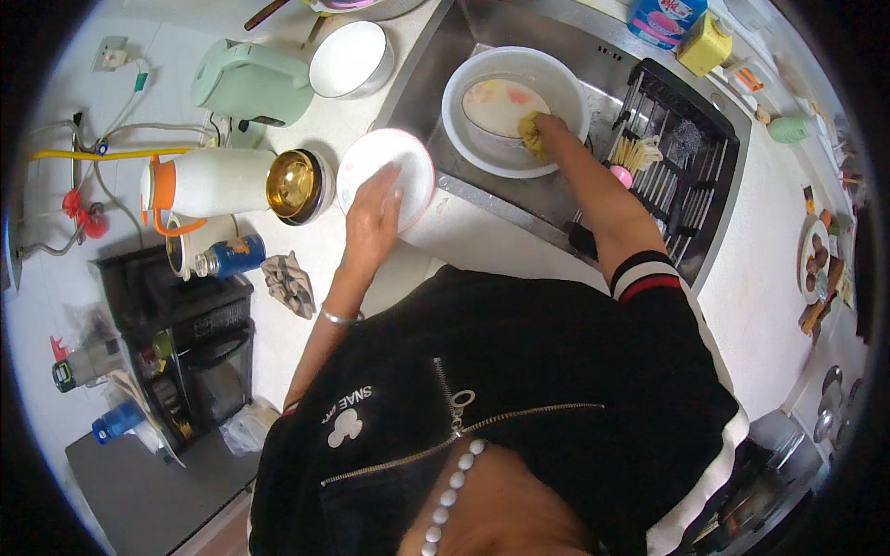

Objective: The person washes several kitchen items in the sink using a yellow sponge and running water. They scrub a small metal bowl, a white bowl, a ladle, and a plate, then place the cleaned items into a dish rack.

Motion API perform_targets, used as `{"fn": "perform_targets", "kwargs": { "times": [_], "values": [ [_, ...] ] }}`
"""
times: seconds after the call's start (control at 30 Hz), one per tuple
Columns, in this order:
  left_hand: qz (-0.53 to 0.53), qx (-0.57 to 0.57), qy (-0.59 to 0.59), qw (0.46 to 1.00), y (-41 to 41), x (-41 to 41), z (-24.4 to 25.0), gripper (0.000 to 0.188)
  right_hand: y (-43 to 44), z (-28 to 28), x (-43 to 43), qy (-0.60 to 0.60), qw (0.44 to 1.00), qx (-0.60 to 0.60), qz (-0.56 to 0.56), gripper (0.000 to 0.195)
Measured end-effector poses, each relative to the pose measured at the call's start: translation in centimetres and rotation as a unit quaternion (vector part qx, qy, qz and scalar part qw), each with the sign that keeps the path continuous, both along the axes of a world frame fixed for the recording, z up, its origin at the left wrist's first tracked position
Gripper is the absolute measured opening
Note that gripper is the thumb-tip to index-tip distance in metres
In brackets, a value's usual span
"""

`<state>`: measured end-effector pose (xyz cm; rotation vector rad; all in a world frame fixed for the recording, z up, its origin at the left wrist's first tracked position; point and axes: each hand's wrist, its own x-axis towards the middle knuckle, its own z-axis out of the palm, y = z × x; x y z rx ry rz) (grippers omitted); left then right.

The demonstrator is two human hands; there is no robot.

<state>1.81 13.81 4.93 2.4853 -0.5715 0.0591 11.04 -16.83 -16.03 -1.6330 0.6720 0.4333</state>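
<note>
My left hand (375, 215) lies over the inner face of a white plate with a pink rim (416, 163), at the counter edge beside the sink. Whether its fingers grip the plate is unclear. My right hand (551, 135) reaches into a white basin (455, 149) in the steel sink and clutches a yellow cloth (530, 133). The cloth touches the edge of an oval-looking plate with a faded coloured pattern (494, 110), which sits in water in the basin.
Left of the sink stand a white bowl (348, 59), a green electric kettle (243, 80), a white jug with orange handle (215, 184), stacked bowls (295, 184) and a crumpled cloth (288, 285). A black-framed drying rack (685, 90) spans the sink's right side. Detergent bottles (664, 21) line the back.
</note>
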Motion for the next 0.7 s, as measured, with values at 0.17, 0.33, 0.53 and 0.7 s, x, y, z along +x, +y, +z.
{"fn": "perform_targets", "kwargs": {
  "times": [0.17, 0.33, 0.53, 0.7],
  "values": [
    [0.120, -0.269, 0.310, 0.904, -6.4, 5.4, -0.6, 0.046, 1.5, -0.7, -0.5, 0.043, 0.955, 0.280, -0.084, 0.025],
    [0.204, -0.331, 0.480, 0.786, -10.2, 8.7, -2.7, 0.050, 3.2, 6.5, -2.9, 0.010, 0.904, 0.408, -0.127, 0.026],
    [0.104, -0.412, 0.501, 0.754, -10.8, 9.7, -2.7, 0.042, 0.7, 8.9, -2.8, -0.125, 0.963, 0.238, 0.035, 0.037],
    [0.108, -0.412, 0.472, 0.772, -10.3, 10.4, -3.2, 0.043, 0.2, 7.5, -0.7, -0.201, 0.969, -0.100, -0.103, 0.046]
  ]
}}
